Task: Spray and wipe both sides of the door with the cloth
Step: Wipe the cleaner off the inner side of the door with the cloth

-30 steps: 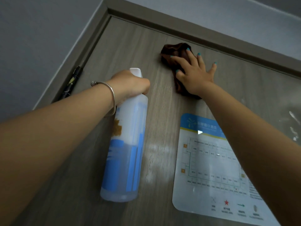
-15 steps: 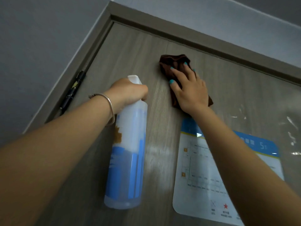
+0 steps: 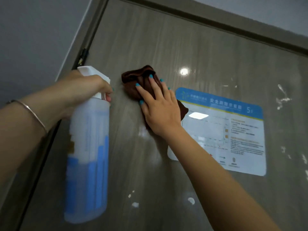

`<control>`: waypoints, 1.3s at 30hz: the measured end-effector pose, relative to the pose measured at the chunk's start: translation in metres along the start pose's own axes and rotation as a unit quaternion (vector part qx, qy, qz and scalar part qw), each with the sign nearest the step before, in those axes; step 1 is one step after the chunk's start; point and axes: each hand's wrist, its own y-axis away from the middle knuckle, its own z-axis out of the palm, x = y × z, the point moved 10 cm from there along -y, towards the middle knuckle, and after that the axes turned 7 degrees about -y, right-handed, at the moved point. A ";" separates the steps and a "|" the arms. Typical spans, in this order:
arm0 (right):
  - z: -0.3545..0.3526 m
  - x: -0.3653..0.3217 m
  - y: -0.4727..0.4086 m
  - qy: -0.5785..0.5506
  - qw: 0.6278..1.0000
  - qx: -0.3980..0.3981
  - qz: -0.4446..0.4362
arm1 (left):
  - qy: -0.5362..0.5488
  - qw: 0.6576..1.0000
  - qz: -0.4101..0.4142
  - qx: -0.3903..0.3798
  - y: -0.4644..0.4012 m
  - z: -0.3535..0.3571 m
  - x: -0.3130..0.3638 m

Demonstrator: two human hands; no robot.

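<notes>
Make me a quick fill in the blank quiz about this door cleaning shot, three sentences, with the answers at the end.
1. The left hand grips a spray ____.
2. The right hand presses a ____ cloth flat against the door.
3. The sign stuck on the door has a ____ band along its top.

Missing words: bottle; brown; blue
</notes>
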 end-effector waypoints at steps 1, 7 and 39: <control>0.003 -0.006 0.014 -0.005 1.000 0.013 0.004 | 0.005 1.000 0.001 0.007 0.011 -0.001 0.000; 0.015 -0.029 0.070 -0.004 0.999 0.034 -0.007 | -0.041 0.999 0.028 -0.006 0.053 0.013 0.002; -0.078 0.254 -0.005 0.019 0.996 -0.028 0.084 | -0.037 0.993 0.110 0.003 0.028 0.203 0.138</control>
